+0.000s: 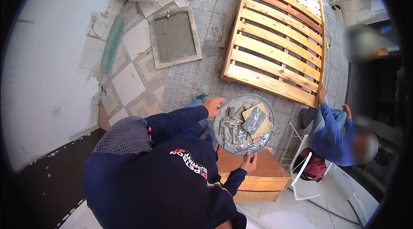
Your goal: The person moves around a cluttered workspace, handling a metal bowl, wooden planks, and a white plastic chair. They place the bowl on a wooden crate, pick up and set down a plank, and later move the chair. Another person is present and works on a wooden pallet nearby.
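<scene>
Fingers of your left hand [214, 106] curl over the far-left rim of the round metal tray [267, 112], gripping it. Keep that rim level so the loose load stays put. Grey and shallow, the tray sits above the wooden box [262, 177] and holds a heap of long, shiny nails [234, 131] beside flat sandpaper sheets [256, 119]. Your right hand [249, 162] pinches the near rim; match its height to the left. Beyond lies a slatted wooden bed frame [275, 52], where a person in blue [331, 134] sits.
</scene>
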Demonstrator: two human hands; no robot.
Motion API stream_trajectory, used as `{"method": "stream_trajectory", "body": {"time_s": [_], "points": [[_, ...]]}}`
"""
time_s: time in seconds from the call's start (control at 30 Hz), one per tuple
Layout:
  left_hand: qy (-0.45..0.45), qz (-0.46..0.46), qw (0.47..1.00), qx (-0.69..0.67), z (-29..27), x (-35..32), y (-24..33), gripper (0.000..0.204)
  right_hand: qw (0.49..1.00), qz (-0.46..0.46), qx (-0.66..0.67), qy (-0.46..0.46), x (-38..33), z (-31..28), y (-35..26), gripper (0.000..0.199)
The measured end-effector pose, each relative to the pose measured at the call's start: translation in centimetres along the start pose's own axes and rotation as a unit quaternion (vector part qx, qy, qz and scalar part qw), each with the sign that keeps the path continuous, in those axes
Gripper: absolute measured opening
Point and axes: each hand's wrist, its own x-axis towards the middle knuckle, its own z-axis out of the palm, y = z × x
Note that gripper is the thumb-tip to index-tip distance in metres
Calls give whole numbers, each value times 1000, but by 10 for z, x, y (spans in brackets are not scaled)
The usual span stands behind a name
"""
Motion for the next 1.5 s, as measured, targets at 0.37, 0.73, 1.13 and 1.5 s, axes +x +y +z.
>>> {"method": "stream_trajectory", "body": {"time_s": [0.37, 0.73, 1.13, 1.5], "points": [[89, -57, 984, -144, -80, -49, -65, 25, 988, 122, -11, -95, -6, 110, -29, 51], [220, -153, 930, -250, -63, -129, -132, 30, 943, 163, -29, -289, 15, 148, 19, 41], [363, -154, 883, -255, -99, -224, -175, 25, 875, 143, -114, -448, -42, 218, 17, 25], [365, -161, 872, -285, -221, -268, -209, 23, 851, 163, -158, -473, -120, 342, 21, 34]]}}
